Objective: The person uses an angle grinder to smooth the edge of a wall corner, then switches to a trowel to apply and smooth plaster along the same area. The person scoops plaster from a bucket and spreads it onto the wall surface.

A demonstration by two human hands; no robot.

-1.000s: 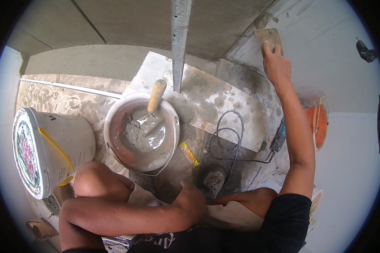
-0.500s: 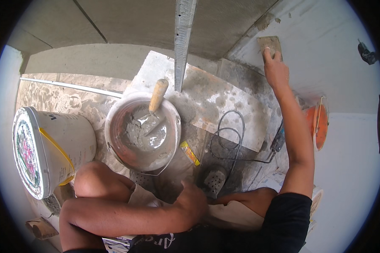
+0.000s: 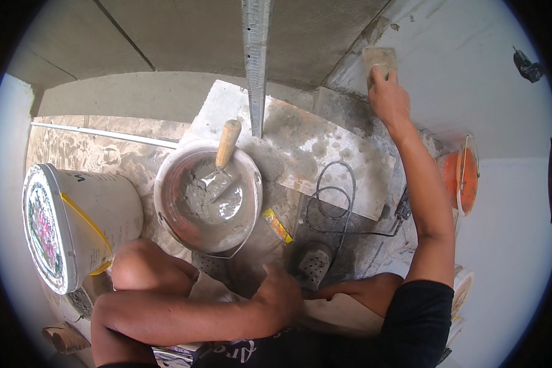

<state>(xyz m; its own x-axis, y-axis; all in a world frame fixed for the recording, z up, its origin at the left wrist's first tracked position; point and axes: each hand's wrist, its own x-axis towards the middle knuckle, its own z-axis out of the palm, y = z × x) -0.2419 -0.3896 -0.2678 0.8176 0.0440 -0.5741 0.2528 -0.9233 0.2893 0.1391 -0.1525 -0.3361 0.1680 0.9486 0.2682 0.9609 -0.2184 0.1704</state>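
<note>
My right hand [image 3: 387, 98] grips a grey rectangular float [image 3: 380, 58] against the pale wall [image 3: 454, 67], beside its joint with the grey panelled surface [image 3: 196, 37]. My left hand [image 3: 276, 297] rests low at my lap; its thumb shows but the other fingers are hidden. In front of me stands a bucket of wet grey mix [image 3: 202, 208], with a wooden-handled trowel [image 3: 229, 144] in it. A mortar-spotted white board [image 3: 316, 141] lies beyond the bucket, under the right forearm's inner side.
A white lidded bucket [image 3: 101, 202] stands left; an orange bucket [image 3: 457, 178] right. A metal straightedge [image 3: 256, 61] rises centrally; a pale rod [image 3: 104, 132] lies left. A cabled tool [image 3: 402, 205], yellow wrapper [image 3: 276, 224] and dark object [image 3: 526, 64] are also visible.
My right hand and the float have shifted slightly down along the wall, away from the upper corner. My left hand stays in place; the view has shifted a little.
</note>
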